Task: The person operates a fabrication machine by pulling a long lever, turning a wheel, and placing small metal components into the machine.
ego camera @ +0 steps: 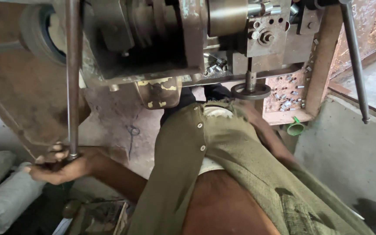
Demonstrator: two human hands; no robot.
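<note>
My left hand (59, 166) is low on the left, its fingers closed around the bottom end of a long upright steel rod (72, 82) that runs up past the machine. A dark, worn metal machine (162, 39) fills the top of the view. Under it hangs a small round handwheel (251, 91) on a short shaft. My right forearm (266, 130) reaches up towards that handwheel. The right hand itself is hidden by my olive shirt (223, 143) and the wheel, so its grip cannot be made out.
A wooden tray (312, 87) holding several small metal parts sits right of the handwheel, with a green funnel (295, 128) below it. A second long rod (354, 65) slants down at the right. White sacks (5, 196) lie at lower left; a concrete ledge (349, 148) is at right.
</note>
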